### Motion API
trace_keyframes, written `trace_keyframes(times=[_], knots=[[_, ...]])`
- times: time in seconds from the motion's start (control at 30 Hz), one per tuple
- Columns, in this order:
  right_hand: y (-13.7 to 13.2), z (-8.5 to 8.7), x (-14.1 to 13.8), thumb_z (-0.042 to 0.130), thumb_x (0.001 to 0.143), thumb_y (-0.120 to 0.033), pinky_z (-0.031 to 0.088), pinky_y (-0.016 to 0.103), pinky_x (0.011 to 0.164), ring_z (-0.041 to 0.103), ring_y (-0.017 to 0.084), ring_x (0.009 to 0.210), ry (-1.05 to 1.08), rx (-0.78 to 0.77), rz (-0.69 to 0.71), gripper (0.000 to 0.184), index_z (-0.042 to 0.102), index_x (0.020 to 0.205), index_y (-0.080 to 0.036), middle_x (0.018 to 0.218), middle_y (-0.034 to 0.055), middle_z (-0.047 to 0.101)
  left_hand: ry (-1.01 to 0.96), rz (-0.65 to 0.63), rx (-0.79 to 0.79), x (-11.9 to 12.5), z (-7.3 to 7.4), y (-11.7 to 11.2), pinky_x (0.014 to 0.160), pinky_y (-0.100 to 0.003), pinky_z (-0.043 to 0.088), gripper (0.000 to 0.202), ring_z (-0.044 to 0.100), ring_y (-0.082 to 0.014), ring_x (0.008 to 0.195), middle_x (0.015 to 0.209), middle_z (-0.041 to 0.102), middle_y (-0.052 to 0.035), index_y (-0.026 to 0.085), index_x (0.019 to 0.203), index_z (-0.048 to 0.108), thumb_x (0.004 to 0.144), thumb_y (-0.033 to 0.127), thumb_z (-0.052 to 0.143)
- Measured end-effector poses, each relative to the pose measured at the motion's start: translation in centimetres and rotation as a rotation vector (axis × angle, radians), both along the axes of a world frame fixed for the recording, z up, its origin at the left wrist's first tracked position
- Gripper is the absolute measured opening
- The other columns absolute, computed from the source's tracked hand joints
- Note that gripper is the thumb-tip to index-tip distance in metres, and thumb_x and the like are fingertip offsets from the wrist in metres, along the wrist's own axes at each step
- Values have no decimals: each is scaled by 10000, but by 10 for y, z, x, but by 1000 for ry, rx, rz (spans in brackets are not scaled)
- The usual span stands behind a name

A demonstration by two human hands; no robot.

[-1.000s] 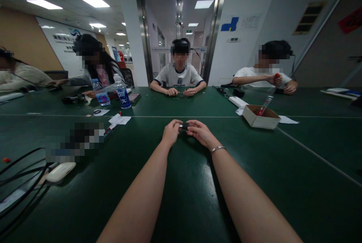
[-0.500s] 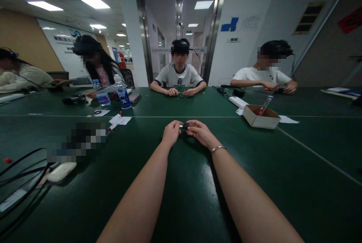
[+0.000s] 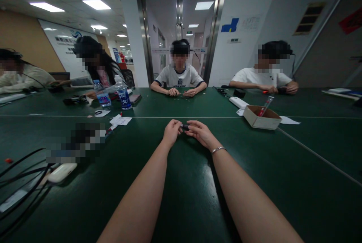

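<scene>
Between my two hands, just above the green table (image 3: 181, 182), is a small dark cylinder (image 3: 185, 126), its exact kind too small to make out. My left hand (image 3: 171, 131) is closed, pinching the cylinder's left end between thumb and fingers. From the other side, the fingertips of my right hand (image 3: 199, 131) grip its right end. Fingers cover both ends, and only the short middle part shows. A silvery bracelet (image 3: 218, 149) circles my right wrist.
A cardboard box (image 3: 261, 119) with a clear tube stands to the right, beside a white case (image 3: 238, 102). Two bottles (image 3: 123, 97) and papers (image 3: 120, 120) are on the left. Nearer left lie black cables (image 3: 25, 177) and a white device (image 3: 62, 172). Several people sit around the table.
The cylinder has tilted slightly, its right end lower, and its pale left part shows less now. My hands stay almost in the same place.
</scene>
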State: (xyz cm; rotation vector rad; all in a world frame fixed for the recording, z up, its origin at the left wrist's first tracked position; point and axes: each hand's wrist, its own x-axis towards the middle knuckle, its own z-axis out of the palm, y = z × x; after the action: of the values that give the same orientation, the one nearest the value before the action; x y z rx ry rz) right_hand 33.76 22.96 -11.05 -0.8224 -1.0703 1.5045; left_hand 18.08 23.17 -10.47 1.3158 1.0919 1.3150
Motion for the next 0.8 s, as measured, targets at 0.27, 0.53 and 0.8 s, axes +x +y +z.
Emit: trace_keyframes(times=[0.27,0.53,0.8], knots=[[4,-7,-4,776,637,-129,559,335,806,673,188,827,-118,92,1,280,665,890,-169,917,47,685,76,59,100,-4,-9,6,554,-193,415,210,521,-93,589,701,582,-2,148,812,571,836,357,553],[1,-13,-23,767,624,-173,465,386,847,571,208,849,-855,484,-270,222,608,774,-216,811,6,634,251,9,66,-6,-24,14,468,-174,426,241,558,-71,544,926,633,-49,153,931,591,832,372,606],[9,-20,-12,591,716,-180,469,325,797,598,177,785,-703,362,-268,86,635,787,-197,794,1,639,133,-106,-205,-44,5,-38,482,-190,487,290,608,-94,541,883,641,-54,166,946,518,815,394,641]])
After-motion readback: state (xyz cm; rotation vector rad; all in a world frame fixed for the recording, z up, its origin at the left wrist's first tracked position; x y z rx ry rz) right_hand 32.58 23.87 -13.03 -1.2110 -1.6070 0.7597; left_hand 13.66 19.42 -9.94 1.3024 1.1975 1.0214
